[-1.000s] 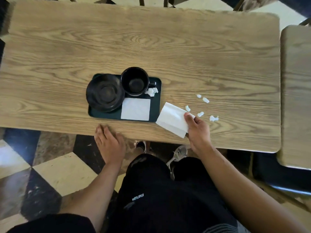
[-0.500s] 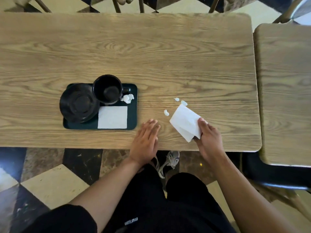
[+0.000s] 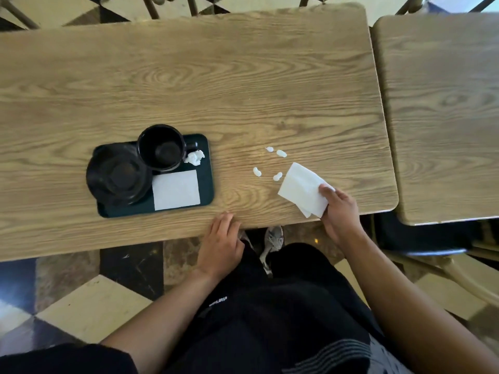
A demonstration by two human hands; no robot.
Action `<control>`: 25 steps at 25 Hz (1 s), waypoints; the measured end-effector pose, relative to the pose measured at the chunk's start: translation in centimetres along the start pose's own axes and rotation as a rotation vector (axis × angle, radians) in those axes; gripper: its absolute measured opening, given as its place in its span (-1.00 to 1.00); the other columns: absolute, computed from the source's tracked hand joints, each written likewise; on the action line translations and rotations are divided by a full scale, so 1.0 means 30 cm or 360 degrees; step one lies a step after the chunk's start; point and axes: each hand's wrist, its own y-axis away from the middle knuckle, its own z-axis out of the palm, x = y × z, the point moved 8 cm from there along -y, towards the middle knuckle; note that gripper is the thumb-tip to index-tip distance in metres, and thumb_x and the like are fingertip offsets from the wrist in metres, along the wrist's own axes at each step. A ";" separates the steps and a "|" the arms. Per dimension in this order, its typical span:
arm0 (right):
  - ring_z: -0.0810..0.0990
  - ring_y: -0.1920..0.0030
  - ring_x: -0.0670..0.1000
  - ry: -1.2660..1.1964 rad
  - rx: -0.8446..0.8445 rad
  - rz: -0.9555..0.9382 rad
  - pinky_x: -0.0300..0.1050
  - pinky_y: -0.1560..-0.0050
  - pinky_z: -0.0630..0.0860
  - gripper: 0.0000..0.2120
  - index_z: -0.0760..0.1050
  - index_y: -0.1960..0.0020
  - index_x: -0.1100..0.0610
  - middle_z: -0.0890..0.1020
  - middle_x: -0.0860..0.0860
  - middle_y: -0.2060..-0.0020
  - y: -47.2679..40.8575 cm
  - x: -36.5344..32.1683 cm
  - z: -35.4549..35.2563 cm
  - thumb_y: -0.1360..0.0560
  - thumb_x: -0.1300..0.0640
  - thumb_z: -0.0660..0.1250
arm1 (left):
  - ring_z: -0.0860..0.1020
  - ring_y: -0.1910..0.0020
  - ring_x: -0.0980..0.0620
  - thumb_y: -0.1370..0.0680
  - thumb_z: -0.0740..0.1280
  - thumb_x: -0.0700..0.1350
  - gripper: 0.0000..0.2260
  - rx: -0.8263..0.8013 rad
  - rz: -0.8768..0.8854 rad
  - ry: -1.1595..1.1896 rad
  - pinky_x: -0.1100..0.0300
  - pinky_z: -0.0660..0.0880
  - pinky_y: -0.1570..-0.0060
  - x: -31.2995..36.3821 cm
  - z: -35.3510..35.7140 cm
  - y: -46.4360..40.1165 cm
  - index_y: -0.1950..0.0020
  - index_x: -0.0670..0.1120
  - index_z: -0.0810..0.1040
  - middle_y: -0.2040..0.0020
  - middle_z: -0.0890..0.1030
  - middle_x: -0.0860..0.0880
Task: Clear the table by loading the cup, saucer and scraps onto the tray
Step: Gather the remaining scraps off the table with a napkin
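Small white paper scraps (image 3: 275, 163) lie just beyond our right hand (image 3: 340, 209), which pinches a folded white napkin (image 3: 302, 188). Our left hand (image 3: 221, 244) rests relaxed, fingers straight, at the wooden table (image 3: 216, 76) edge.

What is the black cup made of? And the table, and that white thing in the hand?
Cup: probably glazed ceramic, since it looks dark and slightly glossy.
Table: wood or wood-look laminate, showing grain swirls.
Napkin: thin folded paper, pinched by the right hand.

desk (image 3: 243, 76): we see matt wood grain
tray (image 3: 206, 163): smooth dark plastic, we think
cup (image 3: 161, 147): glossy black
saucer (image 3: 118, 175): glossy black
napkin (image 3: 302, 188): soft white paper
scraps (image 3: 257, 171): white paper bits
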 end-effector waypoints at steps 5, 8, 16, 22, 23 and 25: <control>0.62 0.04 0.17 -0.0035 0.0041 0.0186 0.09 0.09 0.55 -0.92 0.59 -0.02 0.17 0.63 0.15 -0.02 0.028 -0.002 0.000 -0.58 0.17 0.36 | 0.55 -0.03 -0.21 -0.54 0.15 -0.04 -0.68 -0.0291 -0.0270 -0.0053 -0.10 0.55 -0.02 -0.013 -0.046 -0.097 -0.06 -0.20 0.60 -0.01 0.57 -0.15; 0.62 -0.01 0.17 0.0032 -0.0043 0.0267 0.12 0.00 0.58 -0.94 0.55 -0.03 0.13 0.61 0.13 -0.05 0.005 -0.018 0.018 -0.58 0.15 0.36 | 0.46 -0.25 -0.14 -0.60 0.21 -0.01 -0.69 -0.0536 -0.0449 -0.0242 -0.03 0.45 -0.21 0.021 -0.030 -0.116 -0.25 -0.15 0.52 -0.21 0.50 -0.12; 0.58 0.15 0.13 0.0184 -0.0289 0.0342 0.09 0.10 0.49 -0.95 0.55 0.05 0.15 0.59 0.13 0.11 -0.078 -0.104 0.054 -0.57 0.18 0.34 | 0.37 -0.45 -0.21 -0.56 0.22 -0.02 -0.50 -0.0158 -0.0717 -0.0284 -0.15 0.33 -0.46 0.094 -0.037 -0.151 -0.46 -0.19 0.40 -0.46 0.41 -0.20; 0.66 0.20 0.02 0.0154 -0.0252 0.0168 -0.08 0.22 0.55 -0.88 0.62 -0.03 0.11 0.68 0.03 0.15 -0.209 -0.177 0.060 -0.62 0.14 0.31 | 0.06 -0.66 -0.20 -0.62 0.07 0.02 -0.37 0.0024 -0.0610 -0.0119 -0.14 0.04 -0.62 0.005 0.038 -0.248 -0.62 -0.29 0.14 -0.65 0.13 -0.27; 0.67 0.22 -0.01 0.0143 -0.0223 0.0128 -0.11 0.26 0.57 -0.87 0.63 -0.05 0.12 0.71 0.00 0.18 -0.236 -0.189 0.048 -0.63 0.14 0.31 | 0.06 -0.65 -0.20 -0.61 0.07 0.03 -0.36 0.0062 -0.0559 -0.0109 -0.12 0.00 -0.63 -0.010 0.053 -0.254 -0.62 -0.30 0.14 -0.65 0.13 -0.27; 0.69 0.23 -0.06 0.0157 -0.0144 0.0084 -0.15 0.28 0.58 -0.87 0.63 -0.05 0.12 0.73 -0.05 0.21 -0.272 -0.216 0.022 -0.63 0.11 0.32 | 0.08 -0.65 -0.23 -0.60 0.10 0.03 -0.35 0.0133 -0.0476 -0.0123 -0.10 -0.03 -0.63 -0.023 0.070 -0.250 -0.61 -0.31 0.16 -0.64 0.15 -0.29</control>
